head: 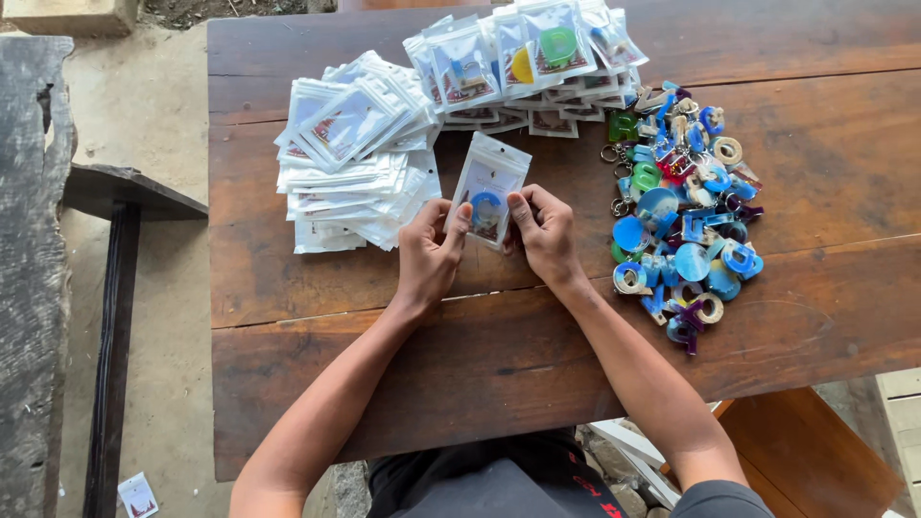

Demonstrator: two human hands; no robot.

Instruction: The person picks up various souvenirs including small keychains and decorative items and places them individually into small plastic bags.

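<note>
Both hands, left [429, 251] and right [545, 233], pinch a clear pouch [489, 190] holding a blue letter keychain [486, 207].

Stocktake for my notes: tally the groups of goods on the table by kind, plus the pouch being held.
Heaps of empty clear pouches: 1
Heaps of filled pouches: 1
Heaps of loose letter keychains: 1
Pouches held by left hand and right hand, holding a blue letter: 1
Total: 4
</note>
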